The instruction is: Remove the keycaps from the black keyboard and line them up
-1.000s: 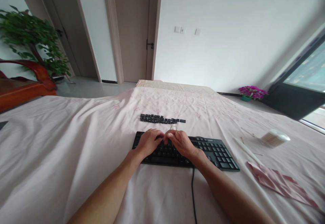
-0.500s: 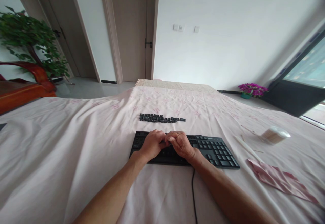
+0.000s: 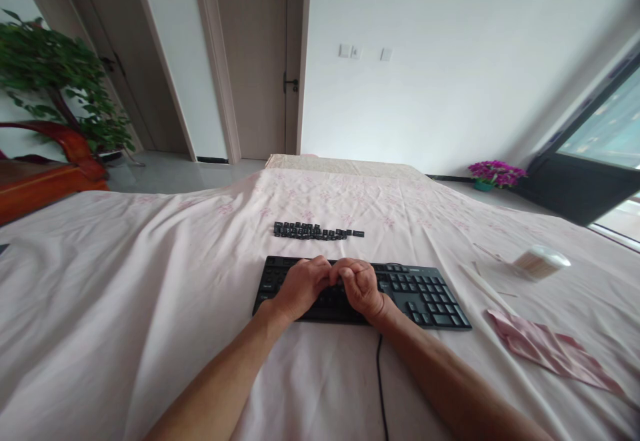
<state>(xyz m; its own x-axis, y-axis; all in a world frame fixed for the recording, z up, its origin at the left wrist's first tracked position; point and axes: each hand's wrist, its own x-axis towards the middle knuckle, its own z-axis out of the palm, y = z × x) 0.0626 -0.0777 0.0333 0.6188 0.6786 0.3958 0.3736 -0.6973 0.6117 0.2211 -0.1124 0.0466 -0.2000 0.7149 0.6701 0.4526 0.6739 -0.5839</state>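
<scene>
From my remote seat, I look down through the head camera at a black keyboard resting on a pale pink flowered cloth, its long sides running across the view. Both hands are over the keyboard's left and middle parts. The left hand has its fingers bent inward and its wrist above the keyboard's near edge; the right hand is curled beside it, knuckles up, and their fingertips come together above the keys. The fingertips are hidden from me, so I cannot tell whether either one is grasping something. Between the keyboard's far edge and the cloth's far edge, I see loose black keycaps lined up in uneven rows. A black cable shows at the keyboard's near edge and runs down out of my view. Well off the keyboard's right end, toward the cloth's right edge, I have a clear container of thin sticks, and nearer to the wearer a creased piece of pink fabric.
</scene>
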